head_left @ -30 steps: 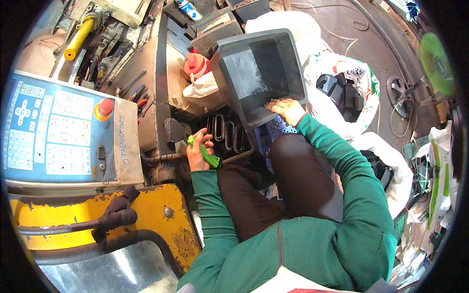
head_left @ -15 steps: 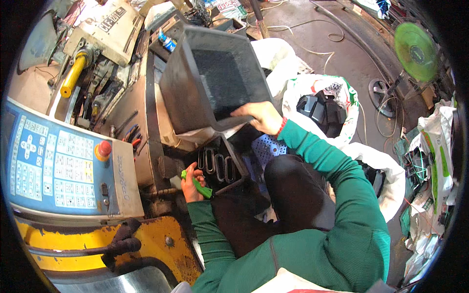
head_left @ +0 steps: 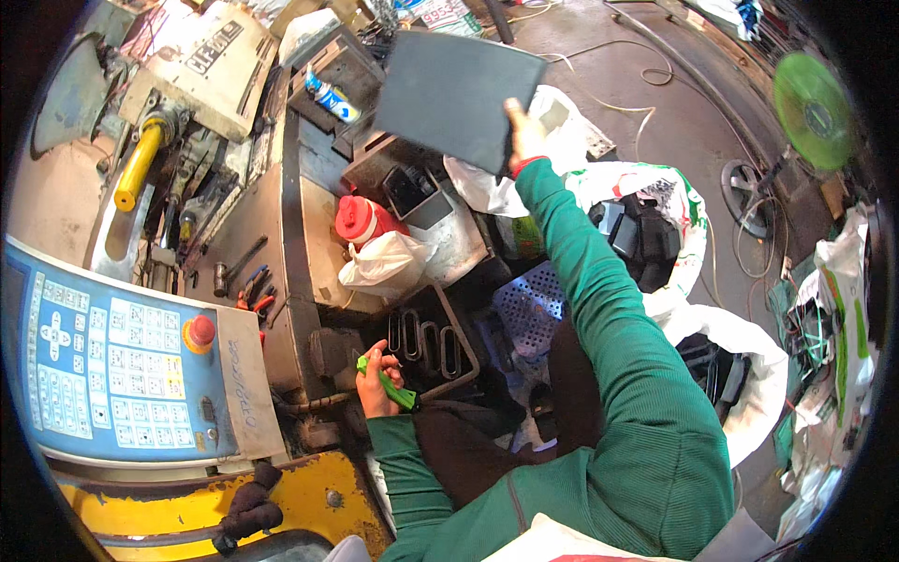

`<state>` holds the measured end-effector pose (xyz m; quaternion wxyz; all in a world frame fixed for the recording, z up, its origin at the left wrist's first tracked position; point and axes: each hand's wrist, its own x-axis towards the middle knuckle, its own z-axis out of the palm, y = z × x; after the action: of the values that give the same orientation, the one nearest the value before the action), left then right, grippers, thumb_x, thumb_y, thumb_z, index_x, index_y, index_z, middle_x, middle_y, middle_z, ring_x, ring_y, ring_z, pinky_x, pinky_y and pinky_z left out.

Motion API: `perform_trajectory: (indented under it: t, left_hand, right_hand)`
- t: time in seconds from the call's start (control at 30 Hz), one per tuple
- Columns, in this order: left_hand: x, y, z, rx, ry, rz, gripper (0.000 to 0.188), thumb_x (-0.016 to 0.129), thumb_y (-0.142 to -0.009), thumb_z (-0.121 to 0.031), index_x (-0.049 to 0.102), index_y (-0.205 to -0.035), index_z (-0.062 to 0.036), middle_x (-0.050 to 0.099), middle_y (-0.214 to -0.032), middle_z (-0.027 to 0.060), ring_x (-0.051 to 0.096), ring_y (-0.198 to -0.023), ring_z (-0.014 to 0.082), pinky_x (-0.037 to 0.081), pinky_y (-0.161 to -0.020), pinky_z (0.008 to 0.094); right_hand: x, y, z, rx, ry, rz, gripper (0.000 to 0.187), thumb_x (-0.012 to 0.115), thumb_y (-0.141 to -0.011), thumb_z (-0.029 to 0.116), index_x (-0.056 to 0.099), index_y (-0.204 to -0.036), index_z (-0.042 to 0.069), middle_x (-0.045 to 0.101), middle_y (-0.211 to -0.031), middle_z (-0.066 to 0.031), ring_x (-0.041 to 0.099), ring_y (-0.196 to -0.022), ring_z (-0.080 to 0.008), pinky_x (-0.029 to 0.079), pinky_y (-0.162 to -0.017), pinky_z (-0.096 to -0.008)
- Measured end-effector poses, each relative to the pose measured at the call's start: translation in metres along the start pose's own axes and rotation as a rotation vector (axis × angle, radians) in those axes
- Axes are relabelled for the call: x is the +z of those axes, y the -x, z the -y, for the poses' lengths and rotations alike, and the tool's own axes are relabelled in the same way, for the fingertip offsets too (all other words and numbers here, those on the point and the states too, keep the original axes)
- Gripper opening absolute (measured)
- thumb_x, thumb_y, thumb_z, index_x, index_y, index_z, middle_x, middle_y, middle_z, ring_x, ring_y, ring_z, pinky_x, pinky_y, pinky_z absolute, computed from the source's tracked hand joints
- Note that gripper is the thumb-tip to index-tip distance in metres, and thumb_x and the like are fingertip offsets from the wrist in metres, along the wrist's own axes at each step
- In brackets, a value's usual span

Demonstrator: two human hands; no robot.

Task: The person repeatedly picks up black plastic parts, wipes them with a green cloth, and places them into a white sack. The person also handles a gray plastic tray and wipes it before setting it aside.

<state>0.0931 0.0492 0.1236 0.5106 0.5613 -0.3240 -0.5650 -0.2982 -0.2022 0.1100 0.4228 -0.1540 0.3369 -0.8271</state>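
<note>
Presently, the right hand [head_left: 527, 134] grips the right edge of a dark grey bin [head_left: 459, 98] held aloft beyond the counter [head_left: 464, 234]; only a flat face shows. The left hand [head_left: 377, 382] curls round a green tool [head_left: 398, 395] beside a black tray [head_left: 465, 372]. Judgement: edge grip may twist; firm wrist, slow motion, clear of the spray can [head_left: 332, 98].
</note>
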Motion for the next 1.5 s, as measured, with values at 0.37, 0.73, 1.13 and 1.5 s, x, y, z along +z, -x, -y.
perform_trajectory:
  t: [0.37,0.73,1.13,1.5]
  left_hand:
    - [0.013,-0.009,-0.004,0.032,-0.027,0.020,0.034,0.057,-0.091,-0.024,0.053,-0.116,-0.0012,0.062,-0.072,0.0045,0.051,-0.050,0.0070,0.038,-0.041,0.0207]
    - [0.012,-0.010,-0.002,0.044,-0.020,0.025,0.030,0.054,-0.092,-0.022,0.054,-0.115,-0.0017,0.060,-0.070,0.0026,0.049,-0.049,0.0051,0.037,-0.041,0.0190]
    - [0.002,-0.008,-0.004,0.097,-0.068,-0.003,0.030,0.057,-0.091,-0.023,0.057,-0.112,-0.0018,0.059,-0.069,0.0001,0.047,-0.049,0.0042,0.035,-0.041,0.0189]
    - [-0.013,-0.001,0.001,0.117,0.022,-0.018,0.028,0.062,-0.087,-0.025,0.060,-0.107,-0.0049,0.060,-0.068,0.0003,0.047,-0.047,0.0042,0.034,-0.040,0.0194]
  right_hand:
    - [-0.103,-0.066,-0.015,0.104,-0.306,-0.320,0.060,0.050,-0.089,0.052,0.044,-0.131,0.011,0.049,-0.132,-0.0067,0.049,-0.114,-0.0273,0.038,-0.098,-0.0475]
    - [-0.116,-0.079,0.005,0.118,-0.400,-0.299,0.061,0.043,-0.091,0.053,0.045,-0.129,0.005,0.048,-0.133,-0.0097,0.051,-0.113,-0.0300,0.041,-0.098,-0.0415]
    - [-0.074,-0.042,0.062,0.002,-0.271,-0.161,0.063,0.044,-0.091,0.053,0.044,-0.131,0.005,0.047,-0.133,-0.0094,0.048,-0.117,-0.0290,0.037,-0.101,-0.0470]
    - [-0.048,0.103,0.237,-0.107,0.335,0.064,0.044,0.070,-0.080,0.027,0.059,-0.114,0.001,0.062,-0.112,-0.0092,0.060,-0.101,-0.0205,0.045,-0.090,-0.0308]
